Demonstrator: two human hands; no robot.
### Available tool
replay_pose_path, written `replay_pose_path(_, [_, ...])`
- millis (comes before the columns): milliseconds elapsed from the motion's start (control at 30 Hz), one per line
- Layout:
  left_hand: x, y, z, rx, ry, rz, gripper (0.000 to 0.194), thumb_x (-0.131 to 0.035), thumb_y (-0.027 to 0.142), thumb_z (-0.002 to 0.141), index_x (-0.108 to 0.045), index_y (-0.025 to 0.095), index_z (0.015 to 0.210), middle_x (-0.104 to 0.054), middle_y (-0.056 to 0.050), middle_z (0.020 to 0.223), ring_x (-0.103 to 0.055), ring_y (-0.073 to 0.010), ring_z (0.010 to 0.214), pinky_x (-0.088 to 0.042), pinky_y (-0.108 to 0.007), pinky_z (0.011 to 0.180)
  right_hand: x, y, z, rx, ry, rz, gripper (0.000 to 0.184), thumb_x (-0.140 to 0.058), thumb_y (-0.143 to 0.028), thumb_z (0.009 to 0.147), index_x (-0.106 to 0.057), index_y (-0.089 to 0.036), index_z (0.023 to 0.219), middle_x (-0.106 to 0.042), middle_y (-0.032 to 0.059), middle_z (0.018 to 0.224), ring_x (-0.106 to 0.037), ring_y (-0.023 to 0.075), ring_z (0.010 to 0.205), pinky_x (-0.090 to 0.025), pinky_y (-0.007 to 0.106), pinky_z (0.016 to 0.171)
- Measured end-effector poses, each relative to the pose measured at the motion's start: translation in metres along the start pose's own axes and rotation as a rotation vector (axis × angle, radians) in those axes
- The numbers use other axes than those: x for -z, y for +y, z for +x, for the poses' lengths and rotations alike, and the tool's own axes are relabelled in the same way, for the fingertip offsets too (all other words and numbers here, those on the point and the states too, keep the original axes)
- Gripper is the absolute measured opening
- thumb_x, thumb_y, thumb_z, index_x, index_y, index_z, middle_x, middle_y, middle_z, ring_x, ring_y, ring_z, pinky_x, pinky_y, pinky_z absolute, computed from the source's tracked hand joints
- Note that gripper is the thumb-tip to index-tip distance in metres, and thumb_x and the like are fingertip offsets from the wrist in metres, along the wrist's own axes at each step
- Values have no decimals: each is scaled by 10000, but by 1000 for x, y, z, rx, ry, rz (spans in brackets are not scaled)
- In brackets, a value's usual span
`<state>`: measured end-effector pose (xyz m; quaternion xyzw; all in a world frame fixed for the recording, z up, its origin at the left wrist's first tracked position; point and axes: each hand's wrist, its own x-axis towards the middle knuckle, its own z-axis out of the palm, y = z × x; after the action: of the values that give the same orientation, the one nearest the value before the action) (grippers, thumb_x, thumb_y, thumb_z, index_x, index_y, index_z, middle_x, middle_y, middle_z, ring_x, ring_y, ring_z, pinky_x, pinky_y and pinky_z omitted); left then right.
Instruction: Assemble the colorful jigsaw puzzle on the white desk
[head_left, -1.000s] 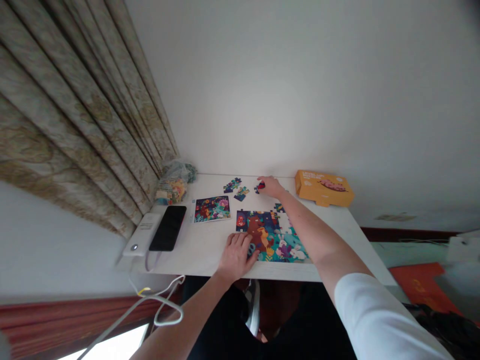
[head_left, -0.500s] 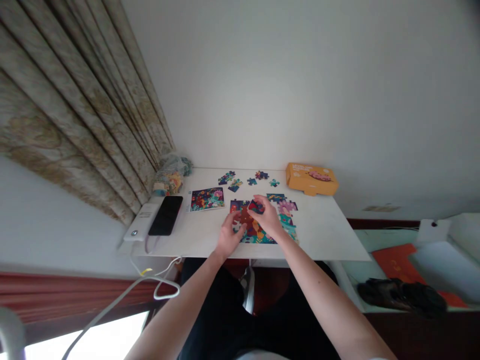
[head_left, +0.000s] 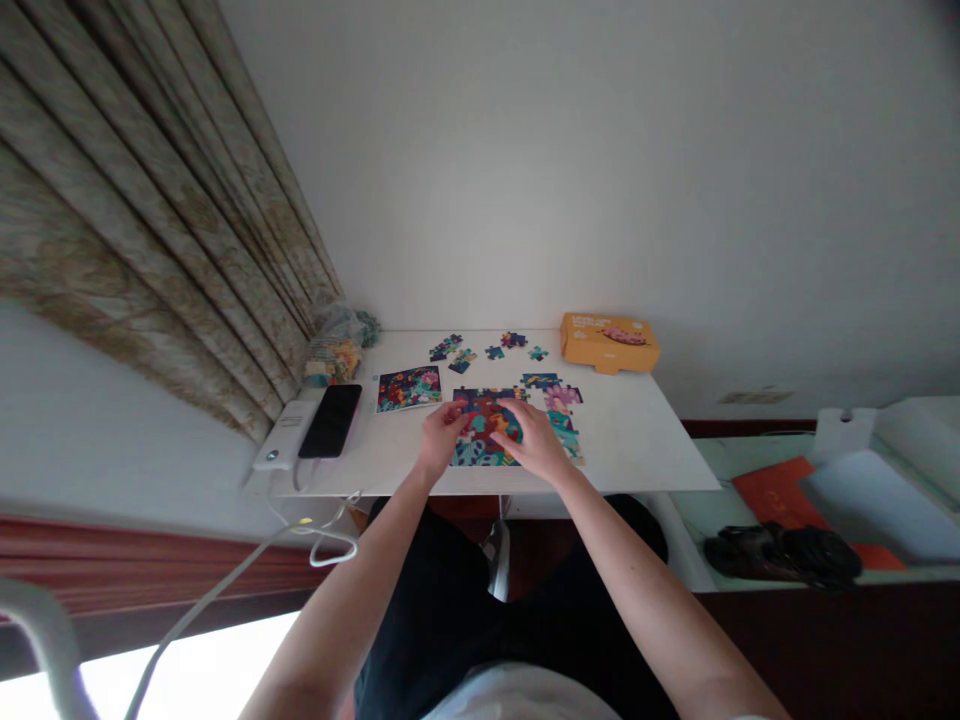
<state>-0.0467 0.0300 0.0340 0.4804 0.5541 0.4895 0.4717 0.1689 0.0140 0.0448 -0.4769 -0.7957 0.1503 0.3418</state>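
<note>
A partly assembled jigsaw puzzle (head_left: 480, 455) with a dark, colourful picture lies near the table's front edge. Over its left edge is my left hand (head_left: 441, 438), thumb and fingers drawn together; whatever they may pinch is too small to make out. My right hand (head_left: 536, 442) rests over the puzzle's middle right, index finger and thumb apart, with no piece visible between them. Joined pieces with a pink flower (head_left: 562, 397) form the right side, and a dark blue strip of pieces (head_left: 541, 380) lies above. A printed picture card (head_left: 409, 388) lies left of the puzzle.
Several loose puzzle pieces (head_left: 463, 360) are scattered along the back. An orange box (head_left: 609, 342) stands at the back right. On the left are a black phone (head_left: 330, 420), a white box (head_left: 283, 435) and a plastic bag (head_left: 337, 345). A white cable (head_left: 247, 568) hangs beside the table.
My right hand has let go of the puzzle piece it held, and its fingers have parted. My left hand has shifted up along the puzzle's left edge, its fingers closing. The view has moved slightly.
</note>
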Motion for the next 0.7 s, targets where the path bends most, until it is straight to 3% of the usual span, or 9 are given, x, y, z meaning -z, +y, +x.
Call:
replay_pose_path(67, [19, 0, 8, 53, 50, 35, 373, -755, 363, 711, -741, 159, 1023, -695, -2, 746, -632, -144, 658, -508, -254, 617, 3, 20, -5, -94, 56, -98, 387, -580, -390, 986, -631, -250, 1343, -678, 134, 1331, -604, 315, 1276, -421, 540, 1135])
replay_pose_path(200, [39, -4, 13, 102, 86, 88, 345, -793, 353, 672, -752, 169, 961, -707, -1, 727, -637, -148, 665, -489, -249, 617, -2, 53, -18, -204, 59, -249, 407, -534, -453, 1002, -664, -221, 1311, -637, 154, 1408, -521, 344, 1377, -357, 574, 1165])
replay_pose_path(367, [31, -10, 9, 108, -66, 172, 248, -754, 286, 718, -763, 175, 940, -740, -17, 740, -670, -171, 684, -507, -257, 621, -10, 57, -22, -165, -31, -328, 426, -523, -512, 1009, -671, -260, 1318, -643, 126, 1412, -536, 333, 1358, -296, 581, 1193])
replay_pose_path(700, [31, -11, 12, 22, -53, 482, 165, -763, 288, 776, -775, 220, 927, -752, -16, 757, -697, -211, 760, -507, -283, 698, -7, 56, -21, -170, -38, -312, 433, -511, -529, 1012, -678, -266, 1313, -648, 124, 1403, -540, 337, 1351, -289, 592, 1190])
